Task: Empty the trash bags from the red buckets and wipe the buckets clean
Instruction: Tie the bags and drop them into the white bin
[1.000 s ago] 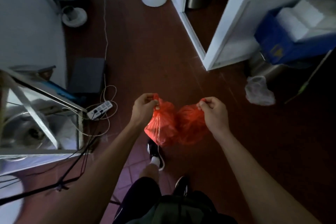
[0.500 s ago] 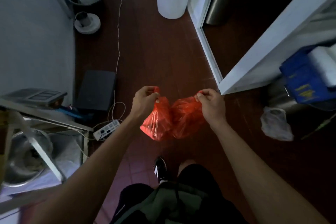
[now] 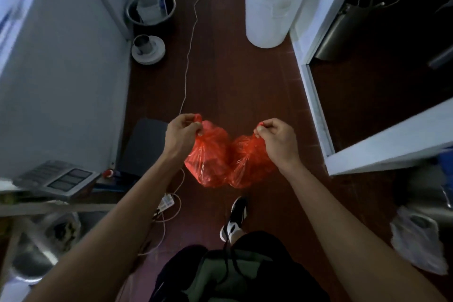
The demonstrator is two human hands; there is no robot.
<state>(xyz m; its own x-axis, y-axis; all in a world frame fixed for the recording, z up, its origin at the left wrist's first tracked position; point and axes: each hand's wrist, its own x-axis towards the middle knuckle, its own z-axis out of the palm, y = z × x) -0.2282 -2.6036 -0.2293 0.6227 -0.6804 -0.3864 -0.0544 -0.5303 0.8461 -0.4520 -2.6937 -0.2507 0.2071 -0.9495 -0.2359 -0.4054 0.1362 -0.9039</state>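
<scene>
Two filled red plastic trash bags hang side by side in front of me above the dark red floor. My left hand [image 3: 182, 133] pinches the gathered top of the left red bag [image 3: 208, 157]. The right red bag [image 3: 250, 164] hangs from my right hand [image 3: 277, 138], which grips its gathered top. The two bags touch in the middle. No red bucket is in view.
A lidded white bucket [image 3: 274, 0] stands ahead by a white door frame [image 3: 316, 95]. A grey basin [image 3: 152, 8] and a small metal pot [image 3: 147, 48] sit at the far left. A thin cord [image 3: 190, 51] and a power strip [image 3: 166, 202] lie on the floor. A clear plastic bag [image 3: 416, 240] lies right.
I have walked forward along the passage with both bags held up; the white bucket and basin are nearer, and the blue box at the right has slipped almost out of view.
</scene>
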